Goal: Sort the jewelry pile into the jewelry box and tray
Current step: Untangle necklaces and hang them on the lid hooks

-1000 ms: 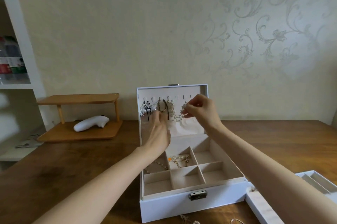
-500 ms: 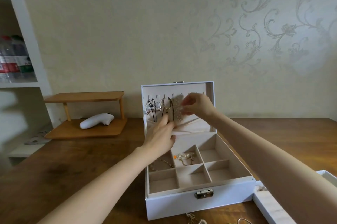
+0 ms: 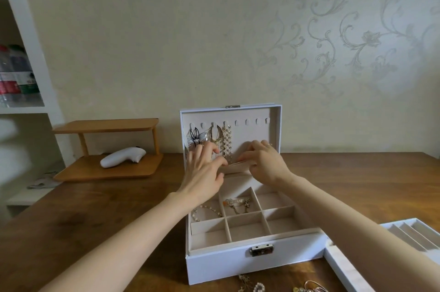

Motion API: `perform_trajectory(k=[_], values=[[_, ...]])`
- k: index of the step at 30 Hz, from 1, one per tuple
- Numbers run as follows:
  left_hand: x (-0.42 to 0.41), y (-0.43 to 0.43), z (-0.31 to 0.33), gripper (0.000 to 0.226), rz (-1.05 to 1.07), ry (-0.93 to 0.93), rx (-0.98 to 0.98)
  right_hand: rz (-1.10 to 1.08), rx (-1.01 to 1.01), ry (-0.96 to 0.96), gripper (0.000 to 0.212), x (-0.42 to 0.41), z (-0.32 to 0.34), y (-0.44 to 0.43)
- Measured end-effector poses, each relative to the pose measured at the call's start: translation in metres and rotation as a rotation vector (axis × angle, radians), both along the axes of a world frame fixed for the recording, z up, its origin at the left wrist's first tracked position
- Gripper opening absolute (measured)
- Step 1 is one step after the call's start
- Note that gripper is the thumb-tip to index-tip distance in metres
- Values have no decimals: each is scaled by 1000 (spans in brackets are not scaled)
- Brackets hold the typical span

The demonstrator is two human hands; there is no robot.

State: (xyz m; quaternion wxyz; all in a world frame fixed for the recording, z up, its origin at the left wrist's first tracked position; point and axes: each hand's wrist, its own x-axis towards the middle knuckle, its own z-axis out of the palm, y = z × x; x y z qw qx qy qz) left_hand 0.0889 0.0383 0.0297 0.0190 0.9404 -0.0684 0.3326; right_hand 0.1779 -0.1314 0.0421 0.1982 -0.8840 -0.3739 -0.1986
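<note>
Brown wood grain fills most of what we see from the head camera: a broad wooden table (image 3: 95, 232) running back to a pale wall papered with a faint scrolling floral pattern (image 3: 333, 41). At the left edge stands a white shelving unit (image 3: 35, 53) holding plastic bottles (image 3: 16, 75). Beside it on the table sits a small two-tier wooden stand (image 3: 107, 146) with a white handheld device (image 3: 122, 160) lying on its lower board. In the middle of the table we find the white jewelry box (image 3: 250, 260), its lid (image 3: 262, 134) upright against the wall and its metal latch (image 3: 262, 249) facing us. A black bow piece (image 3: 196, 137), a gold necklace (image 3: 215, 134) and a pearl chain (image 3: 227, 144) hang from the hooks at the left of the lid. A beaded bracelet (image 3: 207, 210) lies in the back left compartment and a gold chain (image 3: 238, 203) in the back middle one. The left hand (image 3: 204, 172) and the right hand (image 3: 264, 163) meet at the fabric pocket (image 3: 235, 168) along the bottom of the lid, each pinching its upper edge between thumb and curled fingers. The slotted tray (image 3: 409, 237) sits at the right, just beside the box. The jewelry pile (image 3: 285, 287) lies on the table in front of the box, cut off by the bottom edge.
</note>
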Motion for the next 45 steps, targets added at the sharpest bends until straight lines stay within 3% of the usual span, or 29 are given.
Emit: perform_trajectory(k=[5, 12, 15, 18, 22, 26, 28, 32, 36, 40, 43, 45], values=[[3, -4, 4, 33, 33, 106, 21, -4, -20, 111, 61, -8, -3, -3], [3, -4, 9, 47, 72, 207, 69, 3, 122, 188, 53, -10, -4, 2], [-5, 0, 11, 46, 78, 74, 133, 26, 231, 151, 43, -16, -5, -7], [-12, 8, 14, 27, 96, -140, 57, 54, 292, 133, 37, -26, -7, -25], [-30, 18, 18, 14, 106, -240, 0, 68, 262, 195, 28, -46, -1, -58], [-60, 5, 8, 5, 54, -225, -107, 163, 246, 248, 28, -81, -2, -85], [-76, -7, 1, 14, -36, -216, -175, 192, 288, 277, 31, -97, -11, -92], [-92, -24, -6, 18, -153, -212, -68, 228, 288, 262, 24, -109, -20, -97], [-96, -28, -6, 16, -240, -110, -97, 254, 322, 311, 20, -115, -15, -97], [-102, -38, -9, 16, -377, -78, -22, 298, 236, 481, 14, -126, 1, -105], [-103, -43, -13, 10, -411, -73, 66, 318, -125, 728, 4, -136, 16, -114], [-104, -44, -14, 13, -410, -57, 74, 312, -363, 783, 9, -143, 14, -111]])
